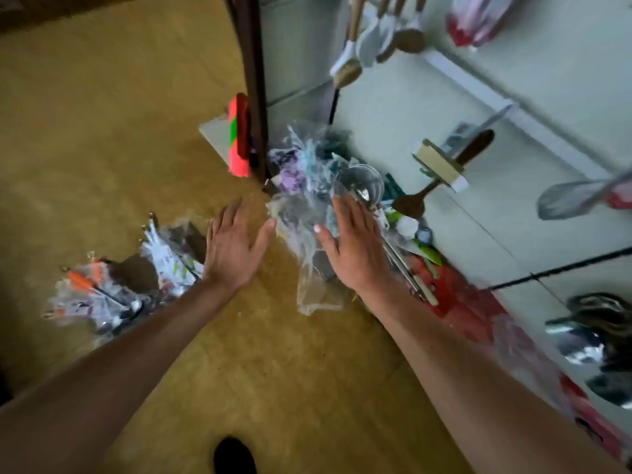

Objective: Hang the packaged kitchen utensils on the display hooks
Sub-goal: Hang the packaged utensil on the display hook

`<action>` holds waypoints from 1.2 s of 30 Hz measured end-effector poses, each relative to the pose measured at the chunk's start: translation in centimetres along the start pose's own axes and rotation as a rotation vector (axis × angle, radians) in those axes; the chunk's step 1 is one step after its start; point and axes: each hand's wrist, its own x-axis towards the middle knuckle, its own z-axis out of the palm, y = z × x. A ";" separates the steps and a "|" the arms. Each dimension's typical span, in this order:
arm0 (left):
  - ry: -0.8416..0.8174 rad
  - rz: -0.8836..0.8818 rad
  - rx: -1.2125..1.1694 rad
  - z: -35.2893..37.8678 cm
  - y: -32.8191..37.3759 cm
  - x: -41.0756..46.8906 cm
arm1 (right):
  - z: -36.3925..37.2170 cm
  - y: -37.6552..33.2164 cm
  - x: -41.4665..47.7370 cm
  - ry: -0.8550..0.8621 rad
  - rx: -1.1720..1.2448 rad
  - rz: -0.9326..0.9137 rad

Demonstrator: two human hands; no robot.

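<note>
A heap of utensils in clear plastic packaging (309, 186) lies on the floor at the foot of the white display wall (444, 107). My right hand (355, 244) reaches over it with straight fingers, just above a packaged steel ladle (362, 184); whether it touches is unclear. My left hand (232, 248) is spread flat beside the heap, its thumb near the plastic. Neither hand holds anything. A second pile of packaged utensils (113, 289) with orange handles lies on the floor to the left. The frame is blurred.
Wooden spoons (372, 35), a brush and wooden spatula (441, 165), a mesh skimmer (574, 196) and steel ladles (602, 340) hang from hooks on the wall. A dark post (253, 80) with a pink-green block (239, 135) stands behind the heap. Red packages (465, 302) line the wall base. The floor is tan.
</note>
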 end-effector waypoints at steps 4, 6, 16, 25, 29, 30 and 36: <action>0.071 -0.075 0.026 -6.0 -6.7 1.2 | 1.9 -7.6 3.6 -0.065 0.000 -0.050; 0.088 -0.137 0.029 -9.2 -9.8 1.5 | 3.1 -11.5 5.5 -0.089 -0.002 -0.095; 0.235 -0.369 0.065 -19.6 -23.1 1.8 | 9.4 -28.1 14.0 -0.197 0.019 -0.321; 0.251 -0.529 0.074 -19.8 -29.4 5.1 | 16.7 -33.3 22.0 -0.288 0.093 -0.408; 0.235 -0.608 0.046 -18.4 -30.5 8.5 | 19.1 -32.8 25.5 -0.312 0.093 -0.424; 0.225 -0.626 0.041 -18.0 -30.6 9.2 | 19.9 -32.5 26.1 -0.327 0.086 -0.430; 0.160 -0.686 0.012 -14.7 -32.2 11.6 | 24.8 -31.4 27.2 -0.448 0.082 -0.404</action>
